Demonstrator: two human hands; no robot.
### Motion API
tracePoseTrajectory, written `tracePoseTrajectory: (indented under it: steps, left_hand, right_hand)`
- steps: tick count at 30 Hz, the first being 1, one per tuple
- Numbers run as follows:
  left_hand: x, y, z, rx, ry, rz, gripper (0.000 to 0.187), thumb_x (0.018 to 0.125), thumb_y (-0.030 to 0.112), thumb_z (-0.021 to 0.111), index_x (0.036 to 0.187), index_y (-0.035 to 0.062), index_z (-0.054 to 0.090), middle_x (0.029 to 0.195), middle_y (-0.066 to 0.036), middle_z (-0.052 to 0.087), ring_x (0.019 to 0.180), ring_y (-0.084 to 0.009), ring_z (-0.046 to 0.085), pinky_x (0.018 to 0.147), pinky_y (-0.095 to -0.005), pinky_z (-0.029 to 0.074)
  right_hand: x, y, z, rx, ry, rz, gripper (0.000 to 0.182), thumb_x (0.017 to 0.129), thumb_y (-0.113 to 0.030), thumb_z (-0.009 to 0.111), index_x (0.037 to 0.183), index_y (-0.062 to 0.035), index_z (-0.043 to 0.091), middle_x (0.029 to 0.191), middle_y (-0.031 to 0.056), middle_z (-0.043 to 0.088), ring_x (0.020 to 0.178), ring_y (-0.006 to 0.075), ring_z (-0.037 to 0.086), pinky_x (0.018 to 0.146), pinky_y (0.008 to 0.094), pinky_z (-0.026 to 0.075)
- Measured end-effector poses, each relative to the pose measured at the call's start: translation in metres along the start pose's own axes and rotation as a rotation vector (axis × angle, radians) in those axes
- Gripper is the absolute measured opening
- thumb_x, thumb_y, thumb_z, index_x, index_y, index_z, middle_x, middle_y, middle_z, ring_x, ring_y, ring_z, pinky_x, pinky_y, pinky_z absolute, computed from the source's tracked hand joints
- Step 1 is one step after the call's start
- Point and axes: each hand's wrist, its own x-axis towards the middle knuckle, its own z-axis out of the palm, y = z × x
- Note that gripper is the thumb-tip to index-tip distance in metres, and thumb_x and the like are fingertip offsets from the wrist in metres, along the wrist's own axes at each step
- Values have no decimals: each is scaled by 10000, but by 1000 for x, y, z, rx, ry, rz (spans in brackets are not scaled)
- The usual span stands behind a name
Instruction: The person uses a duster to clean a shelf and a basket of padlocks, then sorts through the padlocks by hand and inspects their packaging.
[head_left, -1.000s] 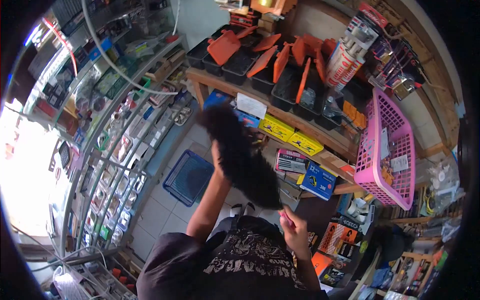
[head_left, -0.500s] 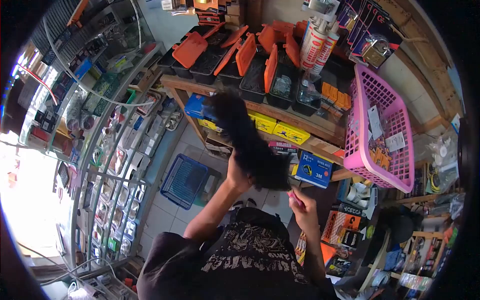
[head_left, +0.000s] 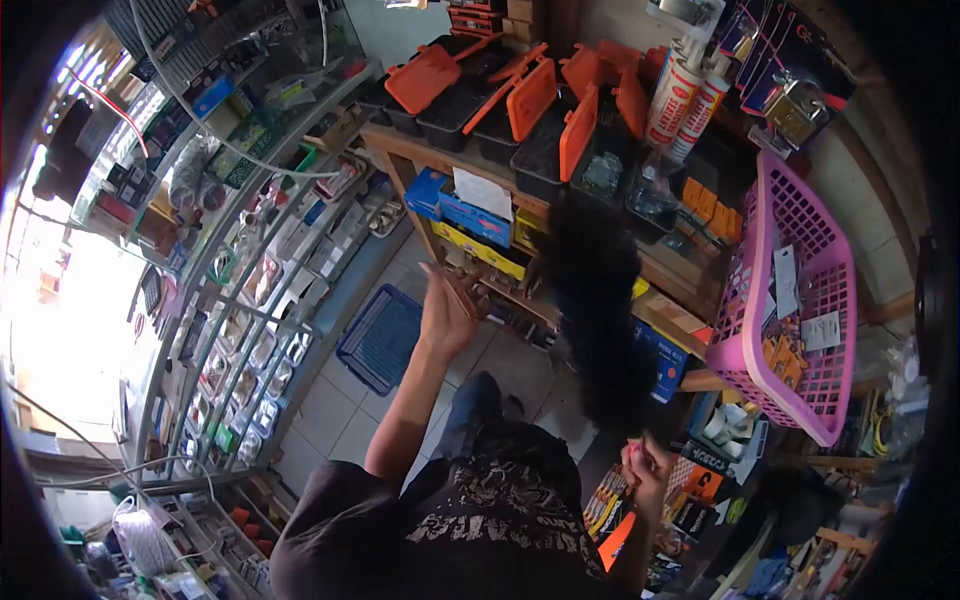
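A fluffy black duster (head_left: 605,310) stands out in front of the wooden shelf, blurred at its edges. My right hand (head_left: 646,466) is closed around its pink handle at the lower end. My left hand (head_left: 448,308) is raised with its fingers spread, left of the duster, and holds nothing. Behind the duster's upper end are black bins with orange lids (head_left: 532,98). Blue and yellow boxes (head_left: 478,220) lie on the shelf level below them, beyond my left hand.
A pink basket (head_left: 752,345) with small packets hangs over the shelf's right end. Sealant tubes (head_left: 675,103) stand beside the bins. A blue crate (head_left: 383,340) is on the tiled floor. Glass shelving (head_left: 235,310) curves along the left.
My left hand has come off the duster and opened. The duster has swung right and more upright, with my right hand moving right and down. The view has shifted left.
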Motion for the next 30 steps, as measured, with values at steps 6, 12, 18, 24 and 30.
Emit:
tracePoseTrajectory:
  steps: [6,12,18,24,30]
  left_hand:
    - [6,-35,-23,55,362,-12,275,991,363,513,1148,147,582,1053,21,663,775,-137,652,626,-302,560]
    - [-1,-36,-29,-340,-62,84,568,992,470,321,1405,95,430,1407,-112,477,1280,-287,467,1110,-458,338]
    - [-16,-34,13,-188,163,67,491,968,384,401,1332,67,488,1290,-123,551,1195,-314,509,1094,-455,347]
    - [-9,-36,35,-150,188,42,550,979,470,366,1325,65,506,1257,-110,575,1175,-304,536,1072,-462,375]
    - [38,-48,-22,337,-210,288,711,948,613,315,1439,104,384,1436,-134,433,1328,-332,408,1131,-489,287]
  right_hand:
    - [27,-2,22,-126,-99,72,123,919,-80,596,955,32,631,731,30,554,534,47,390,502,229,297]
    - [33,27,17,-373,-260,58,309,942,-130,582,1194,46,613,974,104,685,918,107,604,789,259,473]
    - [36,44,25,-442,-199,30,327,941,-150,594,1205,43,608,992,103,696,887,106,614,770,254,480]
    - [36,44,18,-460,-103,-62,306,936,-142,616,1188,31,626,1008,83,692,893,98,607,774,249,481]
    - [28,53,20,-376,10,-21,262,927,-86,627,1145,59,629,959,8,659,856,39,546,760,199,452]
